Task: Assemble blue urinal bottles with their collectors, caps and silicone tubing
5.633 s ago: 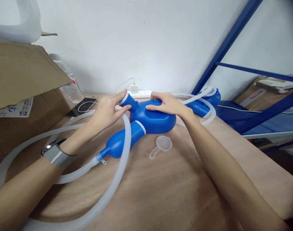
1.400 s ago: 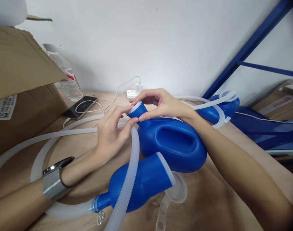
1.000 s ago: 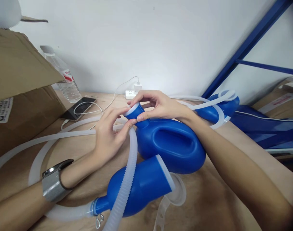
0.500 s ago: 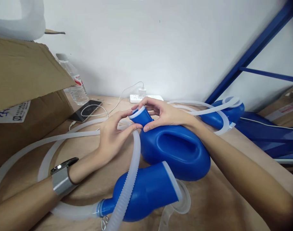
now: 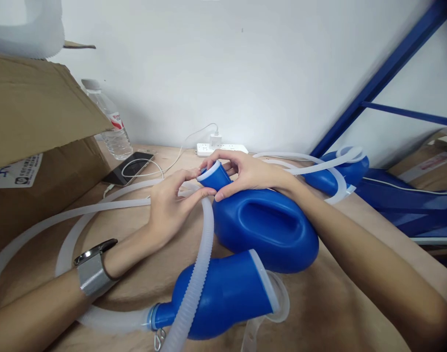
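A short blue neck with a white rim (image 5: 217, 178) is between my two hands, its mouth facing up and left. My left hand (image 5: 170, 205) grips the rim's left side with thumb below and fingers above. From the right, my right hand (image 5: 245, 171) curls around the same neck. Just beneath lies a large blue urinal bottle (image 5: 267, 230) with a recessed handle. My right hand hides whether neck and bottle join. In front, a blue funnel-shaped receptacle (image 5: 223, 296) lies on its side, joined to a translucent corrugated hose (image 5: 115, 320), with a clear cap beside its wide end.
A cardboard box (image 5: 43, 107) stands at the left, near a water bottle (image 5: 111, 122) and a charging phone (image 5: 130, 168). A power strip (image 5: 221, 149) sits by the wall. Another blue bottle (image 5: 346, 168) with hose lies at the right, near a blue metal frame (image 5: 388, 73).
The view has shifted slightly. Both hands keep their grip on the blue neck, with only slight finger movement.
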Demonstrator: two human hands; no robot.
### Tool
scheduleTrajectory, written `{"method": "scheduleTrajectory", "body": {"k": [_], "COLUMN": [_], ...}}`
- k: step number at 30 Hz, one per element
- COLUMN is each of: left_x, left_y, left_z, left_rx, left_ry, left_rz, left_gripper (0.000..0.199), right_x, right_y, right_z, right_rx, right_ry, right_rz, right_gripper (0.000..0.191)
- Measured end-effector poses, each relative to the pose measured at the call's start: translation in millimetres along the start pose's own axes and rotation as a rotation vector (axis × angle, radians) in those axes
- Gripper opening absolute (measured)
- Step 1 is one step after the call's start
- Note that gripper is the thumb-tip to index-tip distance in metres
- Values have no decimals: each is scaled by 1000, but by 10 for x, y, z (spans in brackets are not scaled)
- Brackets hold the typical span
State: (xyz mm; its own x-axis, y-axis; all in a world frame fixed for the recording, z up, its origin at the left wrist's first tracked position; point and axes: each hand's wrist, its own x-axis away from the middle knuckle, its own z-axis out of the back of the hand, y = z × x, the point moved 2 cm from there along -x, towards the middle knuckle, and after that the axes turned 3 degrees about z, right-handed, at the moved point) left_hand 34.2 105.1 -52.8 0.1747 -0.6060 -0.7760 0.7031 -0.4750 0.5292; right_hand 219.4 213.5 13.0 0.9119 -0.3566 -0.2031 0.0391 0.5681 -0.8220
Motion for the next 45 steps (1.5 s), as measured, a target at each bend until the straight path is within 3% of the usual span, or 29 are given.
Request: {"method": "scheduleTrajectory", "body": {"k": [4,8,10,12,15,17,19,22,24,25,27,28,30,32,34,38,41,43,45], "left_x": [-2,-27,-41,-54,-77,-97,-119,-159,-191,-209,-243,-258,-283,-302,-329,-463,-602,-647,-611], "left_y": [-5,3,12,18,19,21,30,66,98,112,132,136,131,111,89,121,306,517,763], "left_z": [-8,-12,-16,-19,-15,-8,1,22,39,46,56,59,59,57,64,178,362,489,584], "left_rx": [19,11,14,12,7,19,53,113,133,137,136,134,133,135,130,100,101,123,134], "left_ry": [-2,-73,-142,-187,-193,-198,-218,-247,-260,-269,-296,-311,-343,-375,-397,-364,-318,-371,-515], "left_rz": [-13,-45,-85,-137,-202,-207,-172,-105,-80,-70,-53,-46,-21,23,69,93,31,-36,-138], "left_gripper": [40,37,33,28,24,23,25,25,24,24,25,25,28,32,35,37,31,26,21], "right_x": [27,70,135,254,553,824,1138,1600,1833,1914,2003,2019,2015,1988,1954,1869,1796,1745,1684], "right_y": [-19,-93,-218,-450,-921,-1174,-1305,-1245,-1103,-1026,-870,-798,-679,-596,-557,-630,-771,-838,-845], "right_z": [20,136,197,198,-33,-351,-696,-1065,-1178,-1213,-1277,-1302,-1334,-1333,-1296,-1108,-895,-775,-714], "right_rx": [-7,101,226,393,603,690,738,794,832,848,829,824,822,815,800,692,556,483,368], "right_ry": [-27,-66,-67,-9,92,3,-74,-44,48,80,17,-21,-52,-21,24,97,320,512,657], "right_rz": [-19,-23,-15,30,90,50,-5,-152,-241,-253,-262,-272,-272,-234,-179,-231,-322,-332,-322], "right_gripper": [63,83,89,83,51,28,25,71,99,110,119,113,83,49,32,25,23,25,30]}}
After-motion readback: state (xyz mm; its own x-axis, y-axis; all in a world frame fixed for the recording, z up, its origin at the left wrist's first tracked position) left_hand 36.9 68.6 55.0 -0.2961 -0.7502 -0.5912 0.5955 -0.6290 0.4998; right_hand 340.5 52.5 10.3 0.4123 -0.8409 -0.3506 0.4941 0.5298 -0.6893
